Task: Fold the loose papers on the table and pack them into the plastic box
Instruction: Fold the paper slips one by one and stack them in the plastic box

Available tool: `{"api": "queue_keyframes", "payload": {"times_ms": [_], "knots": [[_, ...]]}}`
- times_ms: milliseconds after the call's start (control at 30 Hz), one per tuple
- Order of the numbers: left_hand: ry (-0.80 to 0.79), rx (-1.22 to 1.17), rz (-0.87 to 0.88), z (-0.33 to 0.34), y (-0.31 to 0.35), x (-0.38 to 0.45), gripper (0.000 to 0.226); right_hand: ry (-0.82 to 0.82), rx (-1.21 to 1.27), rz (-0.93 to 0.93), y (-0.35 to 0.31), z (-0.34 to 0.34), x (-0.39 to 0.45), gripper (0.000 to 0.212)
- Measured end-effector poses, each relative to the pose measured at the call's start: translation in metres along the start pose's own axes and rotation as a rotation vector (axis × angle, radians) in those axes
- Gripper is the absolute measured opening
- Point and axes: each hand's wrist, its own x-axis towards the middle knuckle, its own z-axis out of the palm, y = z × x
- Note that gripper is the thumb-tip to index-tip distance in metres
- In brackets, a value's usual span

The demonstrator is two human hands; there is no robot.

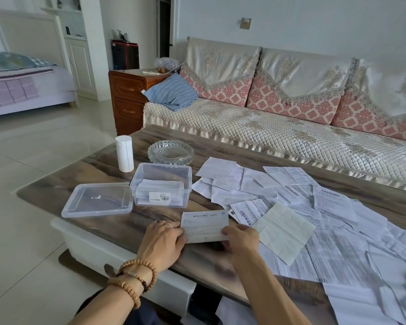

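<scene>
- A folded paper [204,226], white with small printed lines, lay on the table [117,221] just in front of the plastic box [161,185], held at both short edges.
- The left hand [162,240] pinched its left edge; the right hand [240,240] gripped its right edge, fingers curled round it.
- The print on the paper was too small to read, and both hands hid its lower corners.
- Loose papers [314,207] spread to the right of the box, overlapping, some cut off at the frame edge.
- The clear box stood open, holding a stack of folded papers [159,192]; their number could not be told.
- Its lid [97,200] lay flat just left of the box, touching it.
- A glass ashtray [171,152] and a paper roll [124,153] stood behind the box.
</scene>
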Motion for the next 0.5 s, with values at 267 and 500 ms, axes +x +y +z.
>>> {"api": "queue_keyframes", "payload": {"times_ms": [267,500], "knots": [[-0.047,-0.049,0.03,-0.003,-0.009,0.004,0.038,-0.224,-0.131,-0.049,0.002,0.004,0.011,0.021],[0.155,-0.207,-0.011,-0.021,-0.017,0.006,0.041,-0.321,-0.053,-0.222,-0.012,0.002,0.013,0.021]]}}
